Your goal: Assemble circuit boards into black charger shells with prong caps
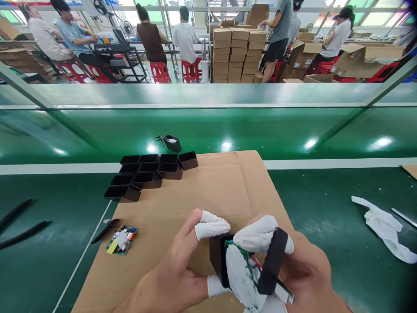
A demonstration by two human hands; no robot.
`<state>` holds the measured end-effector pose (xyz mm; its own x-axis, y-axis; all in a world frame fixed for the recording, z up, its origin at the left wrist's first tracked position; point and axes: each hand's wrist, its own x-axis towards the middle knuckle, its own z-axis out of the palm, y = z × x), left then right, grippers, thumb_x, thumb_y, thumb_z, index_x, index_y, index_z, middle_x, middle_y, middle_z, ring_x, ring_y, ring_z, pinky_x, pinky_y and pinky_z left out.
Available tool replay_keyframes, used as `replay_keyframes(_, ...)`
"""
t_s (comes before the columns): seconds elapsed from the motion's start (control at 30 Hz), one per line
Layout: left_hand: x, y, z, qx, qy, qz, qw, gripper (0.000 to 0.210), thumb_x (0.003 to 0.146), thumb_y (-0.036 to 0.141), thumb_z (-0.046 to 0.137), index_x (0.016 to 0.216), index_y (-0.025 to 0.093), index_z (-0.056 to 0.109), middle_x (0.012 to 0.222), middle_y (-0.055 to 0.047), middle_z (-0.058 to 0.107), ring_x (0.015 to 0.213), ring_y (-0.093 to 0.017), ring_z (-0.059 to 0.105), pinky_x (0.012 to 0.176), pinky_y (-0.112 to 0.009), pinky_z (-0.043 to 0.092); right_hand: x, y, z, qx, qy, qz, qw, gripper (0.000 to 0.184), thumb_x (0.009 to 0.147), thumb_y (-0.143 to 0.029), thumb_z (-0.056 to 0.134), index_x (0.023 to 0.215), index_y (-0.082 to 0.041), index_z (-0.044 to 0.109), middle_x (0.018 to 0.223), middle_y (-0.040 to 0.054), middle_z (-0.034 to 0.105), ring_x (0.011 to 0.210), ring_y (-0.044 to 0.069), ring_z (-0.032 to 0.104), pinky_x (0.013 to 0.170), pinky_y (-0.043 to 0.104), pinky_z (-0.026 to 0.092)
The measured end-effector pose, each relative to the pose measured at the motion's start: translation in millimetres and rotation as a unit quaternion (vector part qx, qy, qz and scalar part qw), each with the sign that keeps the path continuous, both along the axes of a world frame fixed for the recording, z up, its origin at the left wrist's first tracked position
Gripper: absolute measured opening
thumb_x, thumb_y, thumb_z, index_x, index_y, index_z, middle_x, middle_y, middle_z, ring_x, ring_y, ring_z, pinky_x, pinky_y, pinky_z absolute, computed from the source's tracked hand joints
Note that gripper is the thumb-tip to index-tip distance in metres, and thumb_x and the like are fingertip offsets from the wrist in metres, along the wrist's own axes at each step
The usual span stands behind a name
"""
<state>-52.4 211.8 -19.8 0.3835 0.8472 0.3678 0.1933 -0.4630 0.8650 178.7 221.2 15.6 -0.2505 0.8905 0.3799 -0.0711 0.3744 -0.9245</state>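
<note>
My left hand [176,271], with white finger cots on its fingertips and thumb, is closed around an open black plastic case [216,260]. A circuit board [241,276] thickly coated in white compound sits partly inside the case mouth. My right hand [308,266], also in finger cots, grips the board together with a black end cap [273,261]. Red and dark wires run between the board and the cap. A metal plug-like piece [284,292] shows beneath the cap. The right fingertips partly cover the board, and the deeper part of the case is hidden.
A cardboard sheet [215,187] lies under my hands on the green table. Several empty black cases [146,179] stand at its far left. Another circuit board [122,239] lies left. One wired case [172,143] sits on the conveyor [260,130]; white scraps [384,228] lie right.
</note>
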Motion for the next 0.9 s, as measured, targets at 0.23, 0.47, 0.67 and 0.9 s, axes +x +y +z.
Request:
replay_keyframes(0.23, 2.0, 2.1, 2.2, -0.001, -0.009, -0.002, 1.0, 0.071, 0.083, 0.018, 0.094, 0.143, 0.031, 0.061, 0.121, -0.009, 0.066, 0.106, -0.026, 0.07, 0.094, -0.041, 0.067, -1.4, 1.7, 2.8, -0.013, 0.008, 0.013, 1.0, 0.054, 0.075, -0.035, 0.103, 0.125, -0.043, 0.083, 0.089, 0.0028, 0.078, 0.076, 0.026, 0.075, 0.066, 0.035, 0.065)
replay_keyframes(0.47, 3.7, 1.9, 5.8, 0.02, 0.0, -0.001, 1.0, 0.067, 0.084, 0.024, 0.095, 0.141, 0.03, 0.061, 0.119, -0.008, 0.068, 0.106, -0.024, 0.068, 0.093, -0.036, 0.066, -3.3, 0.3, 0.6, 0.002, -0.014, -0.006, 1.0, 0.033, 0.075, -0.037, 0.103, 0.102, -0.033, 0.085, 0.077, 0.0015, 0.068, 0.067, 0.022, 0.066, 0.062, 0.035, 0.06)
replay_keyframes(0.67, 3.0, 2.0, 4.0, 0.008, 0.0, -0.009, 1.0, 0.073, 0.082, 0.023, 0.097, 0.143, 0.03, 0.058, 0.12, -0.007, 0.065, 0.107, -0.024, 0.067, 0.097, -0.037, 0.065, -5.0, 1.0, 1.8, 0.009, -0.031, -0.003, 0.999, 0.029, 0.077, -0.04, 0.102, 0.1, -0.035, 0.086, 0.078, 0.0028, 0.068, 0.071, 0.024, 0.066, 0.059, 0.034, 0.055)
replay_keyframes(0.9, 1.5, 0.7, 2.2, 0.009, -0.002, -0.017, 1.0, 0.073, 0.083, 0.021, 0.097, 0.144, 0.028, 0.057, 0.123, -0.007, 0.063, 0.11, -0.024, 0.067, 0.099, -0.036, 0.063, -3.0, 1.4, 0.6, 0.017, -0.039, 0.01, 0.999, 0.043, 0.073, -0.035, 0.105, 0.11, -0.037, 0.084, 0.086, 0.003, 0.073, 0.075, 0.023, 0.068, 0.062, 0.033, 0.056)
